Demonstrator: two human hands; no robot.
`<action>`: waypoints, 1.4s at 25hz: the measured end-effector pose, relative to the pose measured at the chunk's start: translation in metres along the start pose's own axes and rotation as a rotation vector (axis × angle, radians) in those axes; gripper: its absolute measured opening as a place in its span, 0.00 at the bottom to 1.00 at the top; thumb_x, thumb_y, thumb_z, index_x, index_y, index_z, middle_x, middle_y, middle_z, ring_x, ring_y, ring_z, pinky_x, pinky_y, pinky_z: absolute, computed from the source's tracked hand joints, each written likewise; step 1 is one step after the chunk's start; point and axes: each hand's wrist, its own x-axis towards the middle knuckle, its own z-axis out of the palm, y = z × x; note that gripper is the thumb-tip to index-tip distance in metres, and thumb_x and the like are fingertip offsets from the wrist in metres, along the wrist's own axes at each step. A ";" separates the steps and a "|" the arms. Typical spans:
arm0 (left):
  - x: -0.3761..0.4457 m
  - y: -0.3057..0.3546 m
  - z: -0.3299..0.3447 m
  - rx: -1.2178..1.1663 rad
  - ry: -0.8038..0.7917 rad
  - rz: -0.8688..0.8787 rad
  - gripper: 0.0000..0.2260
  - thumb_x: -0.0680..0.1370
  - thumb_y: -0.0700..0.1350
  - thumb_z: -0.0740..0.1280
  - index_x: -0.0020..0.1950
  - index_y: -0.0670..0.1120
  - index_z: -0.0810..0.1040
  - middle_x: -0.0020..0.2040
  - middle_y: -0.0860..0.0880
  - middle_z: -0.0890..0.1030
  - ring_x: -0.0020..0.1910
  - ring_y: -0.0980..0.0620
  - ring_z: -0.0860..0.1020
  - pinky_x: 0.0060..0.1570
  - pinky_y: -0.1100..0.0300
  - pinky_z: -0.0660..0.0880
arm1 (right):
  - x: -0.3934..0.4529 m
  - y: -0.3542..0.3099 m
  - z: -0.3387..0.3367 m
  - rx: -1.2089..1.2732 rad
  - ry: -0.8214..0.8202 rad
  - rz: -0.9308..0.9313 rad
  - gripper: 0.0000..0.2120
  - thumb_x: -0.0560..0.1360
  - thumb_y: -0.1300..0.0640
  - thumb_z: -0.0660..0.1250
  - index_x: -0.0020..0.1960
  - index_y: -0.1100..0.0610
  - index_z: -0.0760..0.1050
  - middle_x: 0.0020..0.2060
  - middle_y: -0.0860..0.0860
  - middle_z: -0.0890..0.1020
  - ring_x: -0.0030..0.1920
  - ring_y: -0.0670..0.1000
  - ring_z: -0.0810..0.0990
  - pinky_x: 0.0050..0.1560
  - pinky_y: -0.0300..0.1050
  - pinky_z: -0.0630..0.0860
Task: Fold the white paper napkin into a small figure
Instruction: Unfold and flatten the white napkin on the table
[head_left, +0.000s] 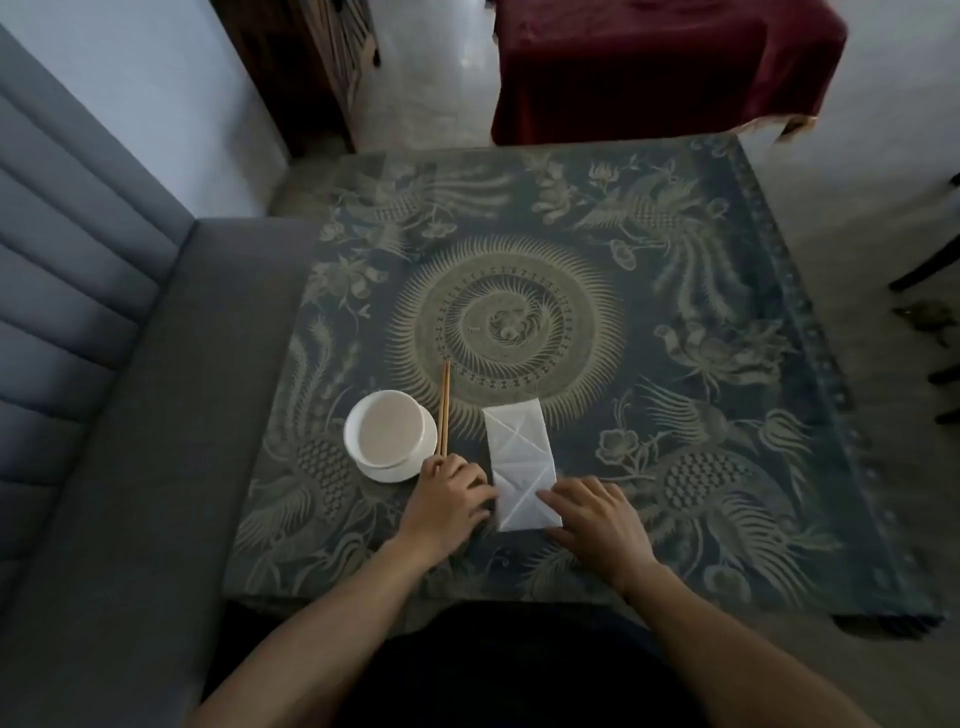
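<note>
The white paper napkin (519, 457) lies flat on the table as a long rectangle, with diagonal creases crossing it. Its near end is between my hands. My left hand (445, 499) rests at the napkin's near left edge with its fingers curled under; whether it pinches the paper is not clear. My right hand (589, 512) lies palm down on the near right corner, fingertips pressing the paper flat.
A white bowl (387, 432) on a white saucer (389, 470) stands left of the napkin, with a pair of wooden chopsticks (444, 408) beside it. The table wears a dark patterned cloth (675, 364). A grey sofa (104, 415) runs along the left; a red-draped table (660, 67) stands beyond.
</note>
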 end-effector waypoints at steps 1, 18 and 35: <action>0.002 0.002 0.001 -0.005 -0.016 0.000 0.12 0.69 0.46 0.78 0.52 0.50 0.85 0.48 0.50 0.81 0.51 0.43 0.78 0.52 0.45 0.71 | 0.002 0.004 0.002 0.005 0.017 -0.040 0.26 0.63 0.49 0.80 0.60 0.53 0.81 0.51 0.52 0.83 0.48 0.57 0.82 0.46 0.53 0.79; 0.018 -0.007 0.009 -0.044 -0.003 0.128 0.09 0.69 0.42 0.77 0.48 0.50 0.85 0.45 0.51 0.80 0.47 0.45 0.77 0.48 0.48 0.73 | 0.015 0.005 0.017 0.063 -0.050 0.009 0.26 0.65 0.48 0.79 0.61 0.49 0.79 0.59 0.50 0.80 0.55 0.57 0.79 0.47 0.53 0.78; 0.038 -0.003 0.012 -0.176 0.112 0.148 0.01 0.73 0.44 0.75 0.43 0.49 0.84 0.43 0.49 0.78 0.44 0.46 0.75 0.45 0.51 0.71 | 0.017 -0.003 0.023 0.037 0.043 0.083 0.33 0.64 0.36 0.75 0.64 0.49 0.75 0.58 0.50 0.79 0.57 0.55 0.76 0.54 0.54 0.73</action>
